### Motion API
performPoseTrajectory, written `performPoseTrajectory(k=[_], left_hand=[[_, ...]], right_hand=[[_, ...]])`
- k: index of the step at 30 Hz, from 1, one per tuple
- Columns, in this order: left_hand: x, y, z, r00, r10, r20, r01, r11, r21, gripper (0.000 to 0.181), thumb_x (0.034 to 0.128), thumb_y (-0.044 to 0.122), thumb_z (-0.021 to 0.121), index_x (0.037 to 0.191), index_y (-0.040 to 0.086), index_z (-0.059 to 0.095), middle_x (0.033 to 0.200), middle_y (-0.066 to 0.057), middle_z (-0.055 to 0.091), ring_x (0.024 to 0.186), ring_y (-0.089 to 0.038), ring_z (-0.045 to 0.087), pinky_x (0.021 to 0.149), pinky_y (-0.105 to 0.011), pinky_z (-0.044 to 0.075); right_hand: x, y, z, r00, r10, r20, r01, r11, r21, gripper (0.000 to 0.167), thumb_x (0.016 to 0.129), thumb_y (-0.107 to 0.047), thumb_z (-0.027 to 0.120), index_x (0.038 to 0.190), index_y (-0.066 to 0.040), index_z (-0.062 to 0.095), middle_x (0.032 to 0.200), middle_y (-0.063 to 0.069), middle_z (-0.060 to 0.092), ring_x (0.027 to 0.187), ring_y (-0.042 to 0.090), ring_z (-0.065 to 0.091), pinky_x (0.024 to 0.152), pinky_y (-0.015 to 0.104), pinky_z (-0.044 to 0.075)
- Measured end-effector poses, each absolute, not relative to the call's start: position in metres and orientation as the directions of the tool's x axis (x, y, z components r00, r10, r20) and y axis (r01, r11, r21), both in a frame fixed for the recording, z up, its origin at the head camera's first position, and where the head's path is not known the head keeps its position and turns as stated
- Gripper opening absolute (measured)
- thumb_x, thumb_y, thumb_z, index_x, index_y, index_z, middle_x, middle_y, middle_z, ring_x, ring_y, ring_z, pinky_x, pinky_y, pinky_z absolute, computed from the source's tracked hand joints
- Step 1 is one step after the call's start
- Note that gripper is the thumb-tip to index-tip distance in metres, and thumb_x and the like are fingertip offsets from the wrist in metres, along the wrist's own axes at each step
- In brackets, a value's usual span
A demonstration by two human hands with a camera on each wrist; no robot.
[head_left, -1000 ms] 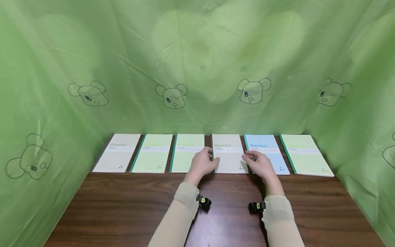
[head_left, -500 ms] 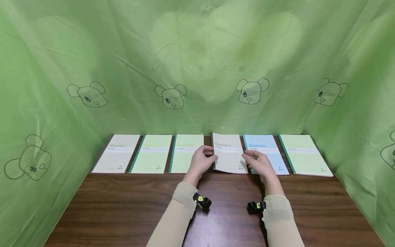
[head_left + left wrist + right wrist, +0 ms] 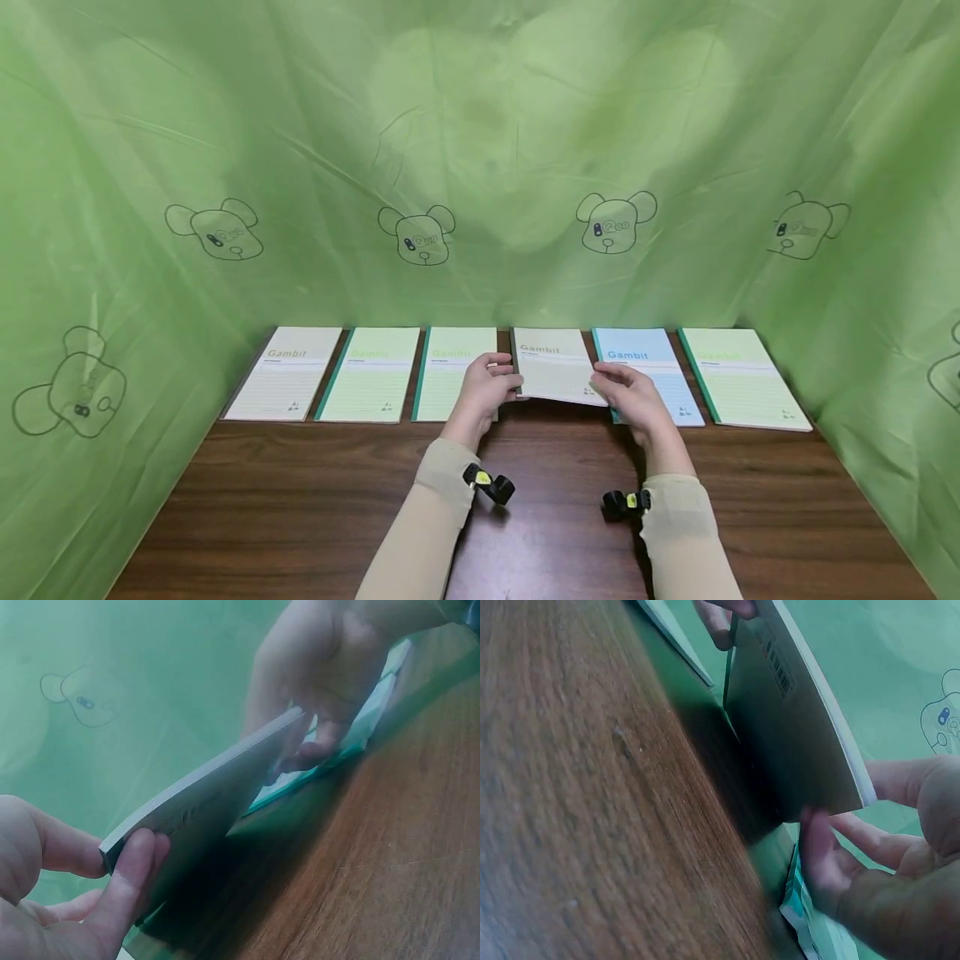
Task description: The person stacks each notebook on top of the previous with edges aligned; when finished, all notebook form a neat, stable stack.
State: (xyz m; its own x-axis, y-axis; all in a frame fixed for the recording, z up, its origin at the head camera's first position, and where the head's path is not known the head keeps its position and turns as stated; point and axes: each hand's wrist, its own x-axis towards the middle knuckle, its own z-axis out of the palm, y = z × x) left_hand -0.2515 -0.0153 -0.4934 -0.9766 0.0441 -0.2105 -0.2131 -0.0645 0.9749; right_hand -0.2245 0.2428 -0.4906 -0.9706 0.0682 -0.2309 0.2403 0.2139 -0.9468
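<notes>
A grey-white notebook with a dark spine, marked Gambit, is held up off the table by both hands, its near edge raised and a dark shadow below. My left hand pinches its spine side between thumb and fingers; the left wrist view shows the thumb against the cover. At the opposite side my right hand grips the other edge. In the right wrist view the notebook's back cover shows a barcode, with the right thumb at its corner.
A blue notebook and a green notebook lie to the right. Leftward lie two green notebooks and a white notebook. A green curtain encloses the brown wooden table.
The grey-white notebook was flat on the table; its near edge has risen and tilted up in both hands. The hands have stayed nearly in place, and the other notebooks have not moved.
</notes>
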Motion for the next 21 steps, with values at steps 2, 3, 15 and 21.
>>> performPoseTrajectory(k=[2,3,15,21], left_hand=[[-0.252,-0.016,-0.492,-0.974,0.053,-0.220,-0.223,-0.062,0.973,0.051,0.0936,-0.006,0.076,0.142,-0.005,0.060,0.131,-0.023,0.068,0.097,-0.024,0.071,0.071,-0.028,0.063],[-0.252,-0.016,-0.492,-0.973,0.056,-0.223,-0.227,-0.060,0.972,0.051,0.0936,-0.006,0.076,0.142,-0.004,0.060,0.131,-0.023,0.068,0.096,-0.024,0.071,0.071,-0.028,0.062],[-0.249,-0.023,-0.492,-0.972,0.114,-0.206,-0.216,-0.082,0.973,0.058,0.0925,-0.012,0.070,0.148,-0.004,0.055,0.143,-0.025,0.060,0.074,-0.024,0.070,0.069,-0.041,0.067],[-0.251,-0.040,-0.489,-0.976,0.128,-0.178,-0.175,0.032,0.984,0.066,0.0912,-0.011,0.072,0.154,0.004,0.056,0.140,-0.019,0.062,0.072,-0.021,0.067,0.065,-0.037,0.065]], right_hand=[[-0.226,0.242,-0.492,-0.970,0.062,-0.235,0.242,0.170,-0.955,0.054,0.109,-0.017,0.067,0.157,0.003,0.052,0.151,0.024,0.055,0.117,0.019,0.059,0.089,0.017,0.052],[-0.227,0.242,-0.493,-0.968,0.061,-0.242,0.248,0.149,-0.957,0.054,0.109,-0.015,0.067,0.157,0.003,0.052,0.154,0.025,0.053,0.121,0.019,0.058,0.090,0.017,0.052],[-0.224,0.236,-0.492,-0.967,0.019,-0.255,0.254,0.177,-0.951,0.063,0.109,-0.016,0.067,0.164,0.003,0.042,0.141,0.026,0.063,0.099,0.010,0.065,0.082,0.021,0.056],[-0.224,0.228,-0.489,-0.982,0.001,-0.189,0.186,0.174,-0.967,0.065,0.106,-0.013,0.072,0.163,0.002,0.044,0.137,0.025,0.066,0.100,0.011,0.068,0.083,0.022,0.057]])
